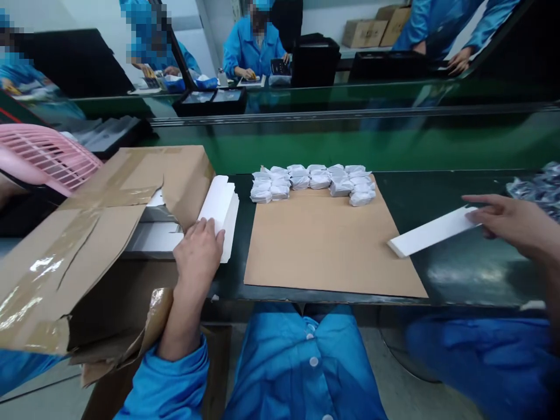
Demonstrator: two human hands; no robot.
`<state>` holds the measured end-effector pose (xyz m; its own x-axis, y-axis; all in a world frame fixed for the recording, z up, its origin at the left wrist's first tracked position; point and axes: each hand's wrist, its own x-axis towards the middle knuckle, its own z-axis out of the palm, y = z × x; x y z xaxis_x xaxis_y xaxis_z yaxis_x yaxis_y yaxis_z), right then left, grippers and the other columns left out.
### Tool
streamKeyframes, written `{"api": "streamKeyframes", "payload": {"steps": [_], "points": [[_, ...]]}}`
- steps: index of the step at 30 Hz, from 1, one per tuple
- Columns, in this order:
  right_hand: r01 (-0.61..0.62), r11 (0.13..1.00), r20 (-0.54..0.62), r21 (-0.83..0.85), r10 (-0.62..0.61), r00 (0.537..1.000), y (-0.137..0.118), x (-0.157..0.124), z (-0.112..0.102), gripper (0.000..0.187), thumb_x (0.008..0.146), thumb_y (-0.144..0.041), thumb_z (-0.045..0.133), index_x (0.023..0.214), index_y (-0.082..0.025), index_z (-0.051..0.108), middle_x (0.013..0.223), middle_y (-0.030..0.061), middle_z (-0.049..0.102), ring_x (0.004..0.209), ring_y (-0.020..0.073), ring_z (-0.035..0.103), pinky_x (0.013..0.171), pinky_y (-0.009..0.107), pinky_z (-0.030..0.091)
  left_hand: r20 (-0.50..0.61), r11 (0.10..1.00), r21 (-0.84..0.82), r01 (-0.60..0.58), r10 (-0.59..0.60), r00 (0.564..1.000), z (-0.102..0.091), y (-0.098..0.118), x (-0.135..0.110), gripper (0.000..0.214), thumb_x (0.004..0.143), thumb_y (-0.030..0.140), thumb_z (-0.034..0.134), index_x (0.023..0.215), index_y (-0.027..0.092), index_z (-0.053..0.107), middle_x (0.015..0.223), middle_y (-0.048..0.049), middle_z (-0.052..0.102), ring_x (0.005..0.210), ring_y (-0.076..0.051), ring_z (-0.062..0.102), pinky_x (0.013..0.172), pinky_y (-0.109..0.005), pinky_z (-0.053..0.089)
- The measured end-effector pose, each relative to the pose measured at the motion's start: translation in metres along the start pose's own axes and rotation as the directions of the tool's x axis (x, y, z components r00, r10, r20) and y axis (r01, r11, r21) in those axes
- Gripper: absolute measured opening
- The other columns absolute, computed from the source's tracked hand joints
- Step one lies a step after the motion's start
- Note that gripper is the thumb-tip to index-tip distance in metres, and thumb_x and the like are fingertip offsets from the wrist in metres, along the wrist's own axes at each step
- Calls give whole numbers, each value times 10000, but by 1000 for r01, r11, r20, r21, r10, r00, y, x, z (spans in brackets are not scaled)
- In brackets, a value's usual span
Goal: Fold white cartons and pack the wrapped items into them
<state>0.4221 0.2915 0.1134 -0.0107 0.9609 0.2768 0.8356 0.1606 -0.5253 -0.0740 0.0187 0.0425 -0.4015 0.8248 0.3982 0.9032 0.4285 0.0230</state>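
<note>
My left hand (200, 244) lies over a small stack of folded white cartons (224, 204), beside the torn side of a brown shipping box. Its fingers are curled on the top carton. At the right, my right hand (503, 217) pinches one end of a long, slim white carton (433, 232). One finger stretches out above it. The carton's other end slants left over the right edge of a brown cardboard sheet (326, 245). Several small white wrapped bundles (300, 178) sit in rows along the sheet's far edge. The right forearm is cut off by the frame.
The taped brown shipping box (109, 192) fills the left, with more white cartons inside. A pink basket (44, 151) stands behind it. Clear-wrapped items (540, 186) lie far right. Across the green-sided line (306, 143), co-workers in blue handle black cases. Blue clothing (485, 356) shows below right.
</note>
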Motion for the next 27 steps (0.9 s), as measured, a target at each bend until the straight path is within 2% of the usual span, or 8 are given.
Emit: {"api": "streamKeyframes", "payload": {"steps": [4, 8, 11, 14, 16, 19, 22, 27], "points": [[194, 978, -133, -80, -204, 970, -44, -28, 29, 146, 798, -265, 671, 935, -246, 719, 1050, 212, 637, 712, 216, 587, 581, 385, 396, -178, 997, 20, 79, -75, 981, 4, -5, -1, 381, 955, 274, 352, 1082, 146, 688, 849, -148, 738, 683, -245, 665, 571, -320, 426], [297, 895, 275, 334, -393, 877, -153, -129, 94, 392, 898, -410, 552, 1268, -287, 585, 1165, 97, 658, 803, 171, 652, 732, 332, 537, -367, 979, -71, 190, -202, 908, -1, 12, -7, 390, 955, 284, 390, 1150, 133, 692, 804, -152, 749, 637, -242, 669, 567, -322, 423], [-176, 612, 537, 771, -476, 697, -221, -181, 140, 674, 883, -493, 555, 1448, -195, 342, 1396, 160, 511, 1033, 194, 642, 828, 326, 548, -468, 980, -168, -110, 19, 884, -1, 54, -31, 368, 925, 226, 490, 1253, 153, 640, 993, -154, 755, 767, -249, 716, 698, -350, 509], [-327, 454, 527, 829, -438, 728, -238, -183, 163, 489, 879, -440, 543, 1257, -134, 488, 1210, 123, 622, 1000, 193, 622, 825, 294, 522, -448, 811, -319, -490, 327, 832, -5, 95, -64, 455, 885, 178, 580, 1339, 176, 558, 1143, -138, 721, 1036, -261, 696, 882, -368, 539], [-282, 534, 556, 797, -467, 688, -221, -166, 158, 356, 863, -383, 565, 1111, -126, 560, 1045, 70, 658, 895, 176, 607, 744, 265, 499, -432, 741, -474, -475, 275, 859, -15, 102, -76, 545, 862, 184, 629, 1391, 216, 499, 1237, -120, 681, 1147, -251, 645, 958, -382, 522], [-27, 725, 667, 688, -617, 416, -185, -137, 125, 241, 832, -331, 632, 963, -131, 603, 922, 25, 644, 795, 147, 569, 655, 228, 443, -269, 629, -764, -146, -104, 958, -31, 89, -68, 660, 846, 277, 663, 1455, 257, 407, 1405, -110, 557, 1240, -268, 573, 961, -410, 521], [334, 755, 750, 564, -638, 175, -169, -129, 91, 187, 887, -321, 594, 951, -147, 623, 885, 28, 645, 775, 151, 574, 673, 241, 434, 206, 457, -870, 186, -7, 979, -29, 75, -43, 476, 806, 430, 688, 1225, 209, 640, 1144, -81, 708, 1009, -265, 673, 792, -356, 565], [748, 655, 517, 103, -678, 522, -160, -167, 79, 756, 836, -464, 670, 1443, -117, 380, 1251, 192, 576, 1104, 325, 539, 910, 445, 433, 469, 129, -875, 466, -5, 883, -6, 81, -30, 354, 773, 473, 700, 928, 155, 709, 853, -41, 721, 788, -193, 661, 680, -291, 537]]}}
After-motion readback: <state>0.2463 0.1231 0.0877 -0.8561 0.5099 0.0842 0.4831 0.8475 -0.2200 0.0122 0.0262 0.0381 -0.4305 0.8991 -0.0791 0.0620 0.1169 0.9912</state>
